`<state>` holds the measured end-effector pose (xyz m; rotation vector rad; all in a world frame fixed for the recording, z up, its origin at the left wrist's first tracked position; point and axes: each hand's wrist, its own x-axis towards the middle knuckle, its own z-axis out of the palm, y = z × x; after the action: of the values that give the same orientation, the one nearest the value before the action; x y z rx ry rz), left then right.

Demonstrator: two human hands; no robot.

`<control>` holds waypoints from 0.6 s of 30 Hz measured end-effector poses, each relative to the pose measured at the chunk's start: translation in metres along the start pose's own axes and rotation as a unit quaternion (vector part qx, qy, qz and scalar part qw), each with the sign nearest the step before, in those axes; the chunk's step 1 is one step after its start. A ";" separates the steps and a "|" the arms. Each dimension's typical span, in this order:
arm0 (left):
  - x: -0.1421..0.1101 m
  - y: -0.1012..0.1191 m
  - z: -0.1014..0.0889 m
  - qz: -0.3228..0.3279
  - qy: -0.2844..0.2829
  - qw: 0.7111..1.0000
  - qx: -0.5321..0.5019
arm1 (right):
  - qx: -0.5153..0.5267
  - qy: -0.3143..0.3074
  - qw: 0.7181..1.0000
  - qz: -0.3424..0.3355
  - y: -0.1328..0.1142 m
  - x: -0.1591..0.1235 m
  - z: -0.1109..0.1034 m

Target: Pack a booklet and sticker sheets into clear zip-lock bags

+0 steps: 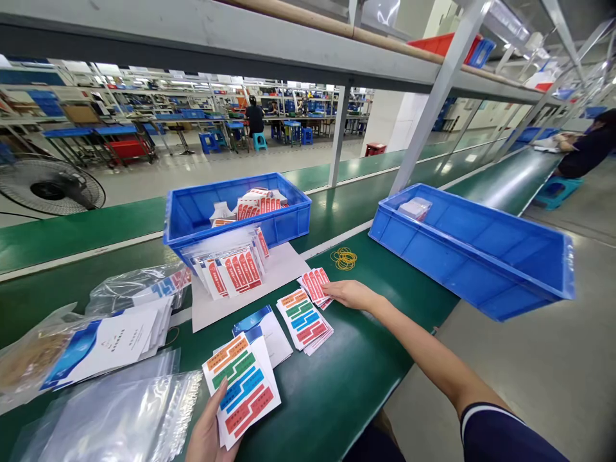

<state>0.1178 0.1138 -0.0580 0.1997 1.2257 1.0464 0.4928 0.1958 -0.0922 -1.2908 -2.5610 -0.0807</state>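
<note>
My left hand (214, 423) is closed around a few cards, the top one a colourful label sheet (243, 385) with orange, green, blue and red shapes. Over at the red-and-white label cards (315, 285), my right hand (353, 294) has its fingertips on the right edge of the small stack. Whether it grips one of them I cannot make out. Between the hands lies a pile of colourful label sheets (302, 317). Partly under the held cards rests a blue-and-white booklet (269, 340).
Two blue bins (235, 192) (471, 250) stand at the back. Packed bags (235, 269) lean against the left bin. Yellow rubber bands (343, 258) lie near the middle. Clear zip bags (110, 410) and stacked booklets (115, 340) lie at left. A person (590, 147) sits far right.
</note>
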 end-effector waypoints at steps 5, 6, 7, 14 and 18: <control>0.003 -0.001 -0.003 0.001 0.000 1.000 -0.002 | -0.045 0.046 0.998 0.006 -0.012 -0.005 0.008; 0.003 -0.001 -0.005 0.000 0.000 1.000 -0.001 | -0.050 0.056 0.997 0.009 -0.015 -0.005 0.010; 0.004 -0.002 -0.006 -0.002 -0.001 1.000 0.001 | -0.054 0.065 0.996 0.012 -0.017 -0.005 0.011; 0.006 -0.002 -0.007 -0.006 -0.019 1.000 0.005 | -0.059 0.133 0.987 0.062 -0.030 -0.006 0.000; 0.005 -0.006 -0.005 -0.025 -0.056 0.998 -0.011 | -0.053 0.250 0.958 0.128 -0.075 0.000 -0.016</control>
<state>0.1161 0.1121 -0.0670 0.2073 1.1124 0.9927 0.4368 0.1483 -0.0709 -1.4125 -1.9747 -0.4384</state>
